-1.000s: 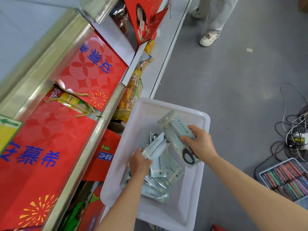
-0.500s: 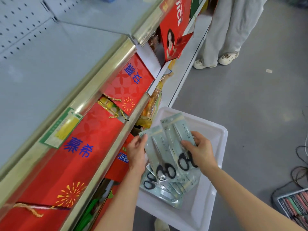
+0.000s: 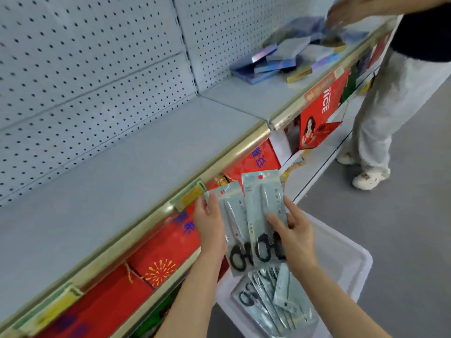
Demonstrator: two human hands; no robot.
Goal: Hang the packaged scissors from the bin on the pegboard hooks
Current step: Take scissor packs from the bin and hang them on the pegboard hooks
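Above the white plastic bin [image 3: 346, 259], in front of the brass-edged shelf lip, the person is holding two flat pale-green card-and-film scissor packs with black handle loops showing through. The left hand [image 3: 211, 228] is gripping the left pack [image 3: 231, 215] along its left edge, thumb across the front and fingers behind. The right hand [image 3: 296, 236] is pinching the right pack [image 3: 264, 198] low down, just above the handle loops, fingers spread over the face. The two packs are overlapping slightly between the hands, hang-holes at the top, well beyond both grips.

Further packs are lying loose in the bin directly below the right wrist. The grey perforated pegboard [image 3: 92, 69] is standing up and away from the hands, across the bare grey shelf; no hooks are appearing in this view, though motion blur may be hiding them.

Judgement on handling: each pack is looking light and stiff enough to stay flat, with its weight sitting low at the handles. The film face is likely slippery. Holding the lower half, as now, is leaving the hang-hole free for threading onto a hook. One pack at a time appears advisable.

A second person [image 3: 390, 106] is standing to the far right, clear of the work.
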